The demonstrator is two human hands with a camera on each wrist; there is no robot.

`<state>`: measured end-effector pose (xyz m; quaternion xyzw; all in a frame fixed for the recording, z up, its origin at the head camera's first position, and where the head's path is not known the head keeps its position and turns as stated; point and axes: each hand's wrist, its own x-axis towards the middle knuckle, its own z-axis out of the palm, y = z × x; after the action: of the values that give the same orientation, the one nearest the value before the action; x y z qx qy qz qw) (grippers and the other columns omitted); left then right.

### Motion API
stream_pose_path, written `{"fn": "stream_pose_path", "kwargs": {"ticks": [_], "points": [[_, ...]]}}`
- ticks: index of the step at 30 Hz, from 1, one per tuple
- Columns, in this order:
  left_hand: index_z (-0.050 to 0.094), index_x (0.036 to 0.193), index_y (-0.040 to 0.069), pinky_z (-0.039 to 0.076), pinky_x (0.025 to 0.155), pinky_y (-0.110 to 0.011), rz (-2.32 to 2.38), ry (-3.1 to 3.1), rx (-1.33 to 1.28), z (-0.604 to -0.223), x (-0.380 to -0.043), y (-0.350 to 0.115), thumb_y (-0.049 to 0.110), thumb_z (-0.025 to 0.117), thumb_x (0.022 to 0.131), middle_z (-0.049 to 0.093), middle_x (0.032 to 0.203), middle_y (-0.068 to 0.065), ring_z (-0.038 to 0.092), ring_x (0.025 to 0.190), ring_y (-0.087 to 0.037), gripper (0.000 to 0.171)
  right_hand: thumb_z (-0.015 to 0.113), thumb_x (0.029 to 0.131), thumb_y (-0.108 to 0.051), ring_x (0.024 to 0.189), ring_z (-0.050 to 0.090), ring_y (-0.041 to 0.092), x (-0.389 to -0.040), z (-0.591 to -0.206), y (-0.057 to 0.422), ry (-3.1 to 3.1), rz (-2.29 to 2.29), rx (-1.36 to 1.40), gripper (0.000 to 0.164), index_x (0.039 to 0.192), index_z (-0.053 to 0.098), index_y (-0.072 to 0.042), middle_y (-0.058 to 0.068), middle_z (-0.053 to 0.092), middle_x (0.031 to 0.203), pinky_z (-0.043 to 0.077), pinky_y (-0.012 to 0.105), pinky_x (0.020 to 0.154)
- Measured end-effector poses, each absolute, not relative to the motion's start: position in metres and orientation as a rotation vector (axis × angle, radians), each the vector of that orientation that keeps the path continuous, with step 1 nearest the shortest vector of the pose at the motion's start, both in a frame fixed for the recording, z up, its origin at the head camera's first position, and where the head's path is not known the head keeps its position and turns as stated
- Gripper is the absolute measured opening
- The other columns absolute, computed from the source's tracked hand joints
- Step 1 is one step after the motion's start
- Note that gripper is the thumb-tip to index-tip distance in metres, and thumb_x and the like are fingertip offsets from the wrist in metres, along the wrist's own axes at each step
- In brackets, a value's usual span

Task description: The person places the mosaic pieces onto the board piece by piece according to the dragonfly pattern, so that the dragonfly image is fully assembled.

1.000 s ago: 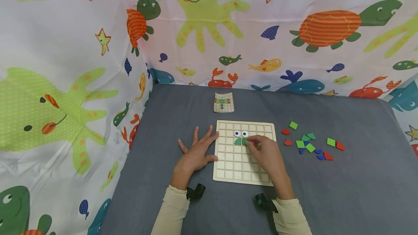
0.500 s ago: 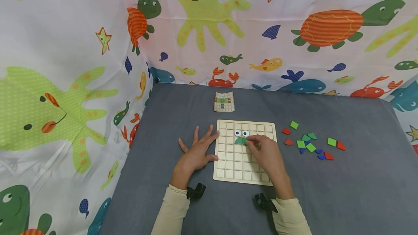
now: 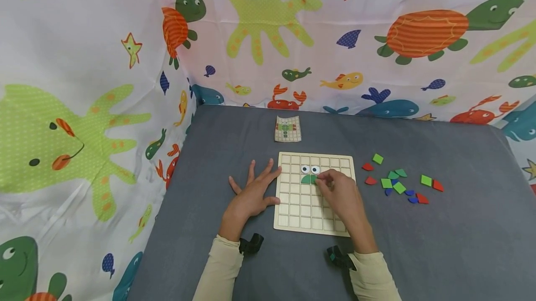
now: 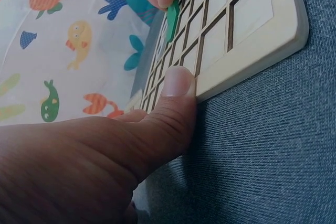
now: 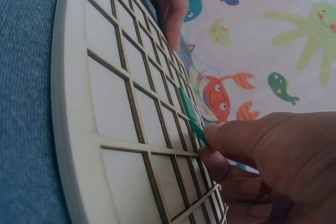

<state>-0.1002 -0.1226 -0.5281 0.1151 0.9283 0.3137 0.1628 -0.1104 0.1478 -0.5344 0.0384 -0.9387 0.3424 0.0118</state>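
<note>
A wooden grid board (image 3: 293, 222) lies on the grey cloth, with two googly-eye tiles (image 3: 310, 169) set side by side in its upper cells. Just below them, two green quarter-round tiles (image 3: 306, 179) meet in a half-round shape. My right hand (image 3: 342, 196) pinches the right-hand green tile (image 5: 192, 113) between thumb and forefinger, down at the grid. With fingers spread, my left hand (image 3: 251, 198) rests at the board's left side. Its thumb (image 4: 176, 90) touches the rim in the left wrist view.
Right of the board lie loose tiles: lime squares (image 3: 399, 188), red pieces (image 3: 422, 198), dark green pieces (image 3: 400, 172) and blue pieces (image 3: 413, 200). A small pattern card (image 3: 288, 130) lies behind the board. A sea-animal curtain (image 3: 251, 82) borders the table at the back and left.
</note>
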Motion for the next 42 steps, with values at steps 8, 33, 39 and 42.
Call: {"fn": "stream_pose_path", "kwargs": {"ticks": [8,33,39,42], "points": [[0.034,0.168,0.031,-0.024,0.106,-0.086,0.91,2.641,0.337,-0.53,-0.1013,-0.1236,0.033,0.079,0.091,0.015,0.178,0.003,-0.013,0.163,-0.039,0.089,0.079,0.098,-0.021,0.068,0.057,0.017,-0.1099,-0.5305,0.1472,-2.942,1.049,0.126,0.012,0.106,0.078,-0.012,0.003,0.072,0.089,0.046,0.032,0.056],[0.033,0.168,0.034,-0.027,0.106,-0.085,0.908,2.64,0.343,-0.5321,-0.1006,-0.1227,0.035,0.079,0.09,0.013,0.177,0.007,-0.015,0.162,-0.036,0.09,0.082,0.096,-0.02,0.08,0.069,0.024,-0.1067,-0.5328,0.1458,-2.982,0.901,0.171,0.006,0.1,0.079,-0.016,0.003,0.073,0.093,0.057,0.044,0.059],[0.033,0.168,0.034,-0.026,0.106,-0.086,0.905,2.639,0.343,-0.5309,-0.1009,-0.1222,0.034,0.079,0.091,0.014,0.177,0.006,-0.015,0.163,-0.037,0.09,0.084,0.093,-0.02,0.068,0.062,0.021,-0.1057,-0.5308,0.1452,-2.973,0.785,0.21,0.007,0.096,0.08,-0.015,0.006,0.069,0.087,0.05,0.039,0.049],[0.034,0.168,0.033,-0.026,0.106,-0.086,0.908,2.64,0.341,-0.5305,-0.1009,-0.1223,0.034,0.079,0.091,0.014,0.177,0.006,-0.014,0.163,-0.037,0.09,0.085,0.092,-0.02,0.066,0.061,0.02,-0.1056,-0.5283,0.145,-2.971,0.754,0.221,0.007,0.095,0.081,-0.015,0.006,0.069,0.088,0.049,0.037,0.046]]}}
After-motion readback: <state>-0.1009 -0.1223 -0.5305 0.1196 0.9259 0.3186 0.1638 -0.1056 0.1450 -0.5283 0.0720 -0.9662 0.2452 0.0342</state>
